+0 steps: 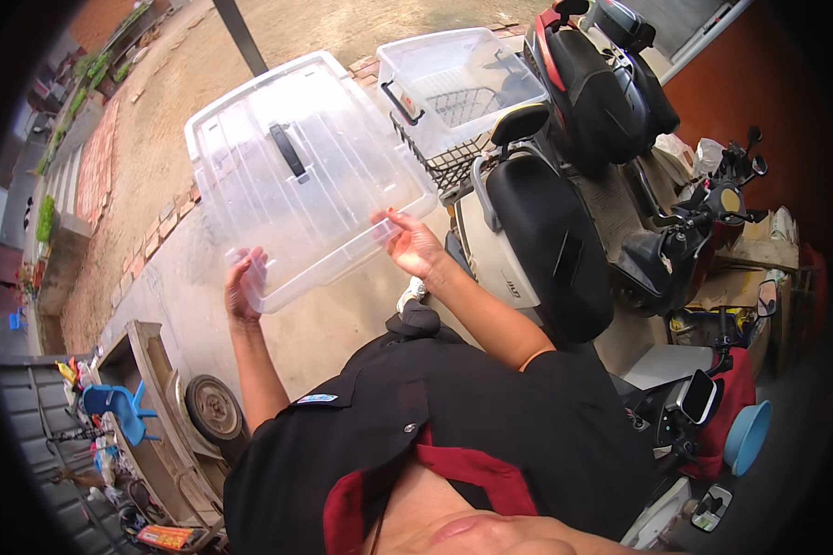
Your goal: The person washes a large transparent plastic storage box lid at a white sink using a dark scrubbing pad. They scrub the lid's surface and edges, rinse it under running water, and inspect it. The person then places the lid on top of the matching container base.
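Observation:
A large translucent plastic storage-box lid [250, 166] with a dark handle [289, 150] at its middle spans the space before me. My left hand [247, 283] grips its near left corner. My right hand [408, 243] holds its near edge on the right, thumb on top and fingers partly hidden beneath the clear plastic. Beyond and to the right, a clear plastic storage box [468, 76] without a lid sits tilted in view on a black wire basket [451, 163] behind a scooter seat. The lid's right edge comes close to that basket.
Scooters with black seats [548, 243] stand close on my right. At lower left are a wooden cart [149, 388], a wheel [215, 408] and a blue plastic chair [119, 409]. A metal post [241, 38] rises beyond the lid. A light-blue basin [747, 437] is at far right.

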`<state>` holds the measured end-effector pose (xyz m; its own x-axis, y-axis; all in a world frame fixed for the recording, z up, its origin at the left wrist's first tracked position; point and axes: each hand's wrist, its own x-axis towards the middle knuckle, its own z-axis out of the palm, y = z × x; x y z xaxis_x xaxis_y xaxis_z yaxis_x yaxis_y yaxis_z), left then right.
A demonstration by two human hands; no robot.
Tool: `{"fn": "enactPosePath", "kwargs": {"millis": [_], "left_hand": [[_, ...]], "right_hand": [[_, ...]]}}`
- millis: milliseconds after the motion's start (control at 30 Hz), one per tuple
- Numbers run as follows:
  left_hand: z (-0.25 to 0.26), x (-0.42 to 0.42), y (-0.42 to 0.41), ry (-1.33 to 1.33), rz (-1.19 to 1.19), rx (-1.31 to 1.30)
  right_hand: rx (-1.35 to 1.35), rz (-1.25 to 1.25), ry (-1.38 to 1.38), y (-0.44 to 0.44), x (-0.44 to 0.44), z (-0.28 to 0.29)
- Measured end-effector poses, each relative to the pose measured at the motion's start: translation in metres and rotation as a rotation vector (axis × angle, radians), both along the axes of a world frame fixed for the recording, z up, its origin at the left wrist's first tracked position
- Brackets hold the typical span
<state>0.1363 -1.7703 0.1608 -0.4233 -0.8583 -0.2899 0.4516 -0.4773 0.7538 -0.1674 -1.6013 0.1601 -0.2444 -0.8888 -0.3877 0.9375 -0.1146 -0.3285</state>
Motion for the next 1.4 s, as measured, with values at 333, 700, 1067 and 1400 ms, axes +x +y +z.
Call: {"fn": "enactPosePath", "kwargs": {"millis": [333, 700, 1067, 1400], "left_hand": [[0.157, -0.06, -0.18, -0.486, -0.053, -0.522], [0.19, -0.222, -0.311, -0.862, 0.011, -1.098], [0.234, -0.331, -0.445, -0.686, -0.321, -1.221], [0.252, -0.424, -0.516, -0.514, -0.529, -1.154]], "right_hand": [[0.249, 0.217, 0.36, -0.091, -0.136, -0.03], [0.31, 0.143, 0.631, -0.149, -0.194, -0.008], [0.39, -0.147, 0.653, -0.246, -0.232, 0.005], [0.54, -0.286, 0.55, -0.259, -0.226, -0.022]]}}
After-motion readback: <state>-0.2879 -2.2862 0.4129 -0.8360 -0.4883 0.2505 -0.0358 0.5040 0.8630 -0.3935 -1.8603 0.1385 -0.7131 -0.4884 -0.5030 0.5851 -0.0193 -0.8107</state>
